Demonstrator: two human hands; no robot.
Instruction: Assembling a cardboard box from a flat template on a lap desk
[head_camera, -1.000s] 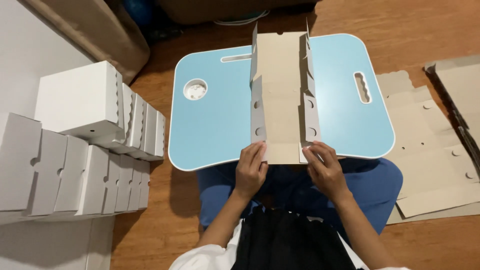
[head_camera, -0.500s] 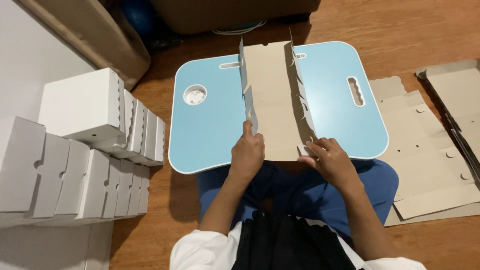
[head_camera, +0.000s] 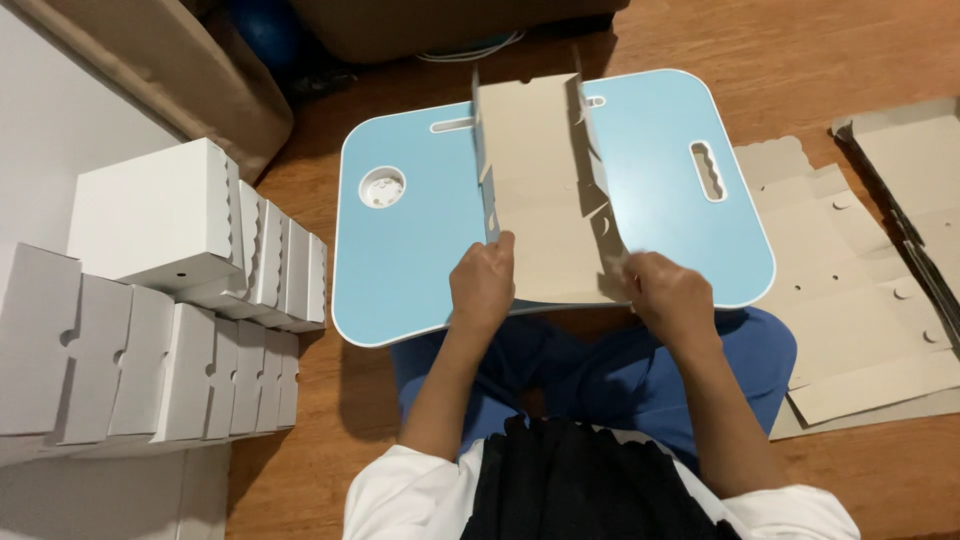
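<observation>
The near end of the cardboard blank (head_camera: 540, 190) was gripped by the closed fingers (head_camera: 497, 262) of the left hand (head_camera: 482, 285) and the right hand (head_camera: 668, 298). It lay at the bench's (head_camera: 410, 250) centre, side flaps raised. Creases were best pressed evenly. Finished boxes (head_camera: 150, 290) were stacked at nine o'clock.

Cardboard blank (head_camera: 545, 190) on lap tray (head_camera: 420, 250); folded boxes (head_camera: 180, 270) left; flat cardboard sheets (head_camera: 860, 300) right.
</observation>
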